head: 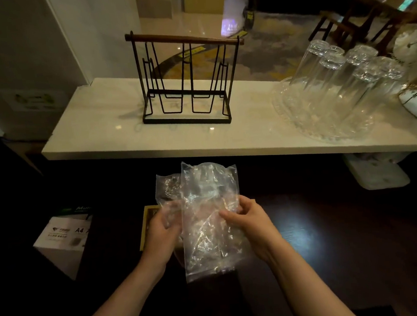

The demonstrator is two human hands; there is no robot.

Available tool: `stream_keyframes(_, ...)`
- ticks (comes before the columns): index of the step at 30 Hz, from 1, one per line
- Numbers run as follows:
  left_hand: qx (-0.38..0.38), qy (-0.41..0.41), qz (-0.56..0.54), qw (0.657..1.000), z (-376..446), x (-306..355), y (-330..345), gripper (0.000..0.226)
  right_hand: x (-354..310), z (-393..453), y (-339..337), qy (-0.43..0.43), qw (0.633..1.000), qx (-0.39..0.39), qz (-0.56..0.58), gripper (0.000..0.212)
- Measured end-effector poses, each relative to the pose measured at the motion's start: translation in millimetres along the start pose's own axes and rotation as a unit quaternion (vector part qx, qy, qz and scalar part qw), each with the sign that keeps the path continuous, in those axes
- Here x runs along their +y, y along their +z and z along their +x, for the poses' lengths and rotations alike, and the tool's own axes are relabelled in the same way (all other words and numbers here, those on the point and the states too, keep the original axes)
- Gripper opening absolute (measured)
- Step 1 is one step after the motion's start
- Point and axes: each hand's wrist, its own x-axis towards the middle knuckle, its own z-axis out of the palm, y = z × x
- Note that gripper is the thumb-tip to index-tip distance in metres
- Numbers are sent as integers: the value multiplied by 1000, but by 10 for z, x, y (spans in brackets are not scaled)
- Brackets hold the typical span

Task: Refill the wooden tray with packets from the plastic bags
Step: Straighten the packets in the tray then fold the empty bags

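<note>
I hold clear plastic bags in front of me, below the counter's edge. My right hand [247, 219] pinches the larger, crumpled bag [211, 222] at its right side; it looks limp and I see no packets in it. My left hand [161, 227] grips the left edge, where a second clear bag [166, 188] stands up behind the first. Behind my left hand a yellowish wooden tray [146, 220] shows only as a corner on the dark surface; its contents are hidden.
A white marble counter [100, 131] runs across ahead, carrying a black wire rack with a wooden handle [186, 79] and several upturned glasses [338, 80] on a clear platter. A white A4 paper box [64, 241] sits low left. A white tray-like object [375, 172] lies under the counter at right.
</note>
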Motion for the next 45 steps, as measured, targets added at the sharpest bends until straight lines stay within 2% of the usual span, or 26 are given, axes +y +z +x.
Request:
stream_keyframes(1,8,-1,4,1000,-17,13,-25,15,-5,-7,-41,-5,1000,12,4,24)
stream_keyframes(3,28,-16,-5,999,-27,-2,-75,22,-34,-28,-132,-22,999,27,0,14)
stream_keyframes(5,52,-33,-4,998,-4,-40,-128,25,-121,-89,-216,-39,999,-3,11,11)
stream_keyframes(7,58,-26,21,998,27,-80,-145,25,-259,-204,-239,-45,990,-99,94,14)
stream_keyframes(9,36,-25,28,999,20,-78,-111,19,-423,-328,-194,-52,955,-201,211,21)
stream_keyframes(10,26,-20,37,999,26,-92,-82,20,-474,-357,-142,-53,938,-234,249,20)
stream_keyframes(11,25,-14,60,998,33,-102,-63,30,-476,-345,-94,-52,933,-244,258,26)
stream_keyframes(12,20,-1,69,997,23,-86,-26,45,-461,-326,-20,-45,942,-236,235,32)
stream_keyframes(13,16,18,69,997,12,-53,8,60,-403,-274,46,-42,959,-207,187,28)
stream_keyframes(15,-27,12,-22,999,-28,75,84,85,-262,-169,149,-29,989,-113,90,13)
stream_keyframes(16,-56,1,-87,995,-61,146,122,80,-181,-119,170,-16,995,-73,65,7)
stream_keyframes(17,-69,-10,-139,988,-87,227,148,59,-114,-83,176,-1,997,-53,60,5)
stream_keyframes(18,-95,-6,-168,981,-112,305,177,37,-91,-77,173,16,997,-40,65,12)
stream_keyframes(20,-116,-8,-186,976,-137,325,202,38,-72,-78,149,43,994,-49,89,23)
stream_keyframes(22,-66,57,-100,991,-113,237,187,62,-95,-96,141,68,988,-80,115,26)
stream_keyframes(24,6,101,-34,994,-84,135,123,40,-96,-98,148,68,986,-93,117,19)
stream_keyframes(25,34,99,-22,994,-66,111,110,36,-90,-96,156,51,989,-91,100,12)
stream_keyframes(28,57,81,-57,993,-32,144,34,7,-101,-124,146,-3,998,-62,-3,11)
stream_keyframes(31,0,10,-42,999,22,225,-68,51,-87,-138,113,-47,995,-68,-62,21)
stream_keyframes(32,-13,0,-27,1000,37,268,-77,54,-90,-146,116,-57,992,-74,-79,24)
stream_keyframes(35,-28,10,32,999,93,346,-83,49,-35,-131,120,-76,988,-66,-117,20)
stream_keyframes(39,2,40,-27,999,122,354,-74,16,31,-126,91,-68,989,-53,-117,20)
stream_keyframes(42,9,64,-8,998,94,330,-61,13,38,-146,61,-62,991,-81,-92,5)
stream_keyframes(44,-2,80,18,997,74,302,-42,10,-6,-130,59,-53,992,-100,-46,26)
stream_keyframes(45,-7,85,21,996,68,289,-32,9,-42,-109,65,-52,994,-97,-22,27)
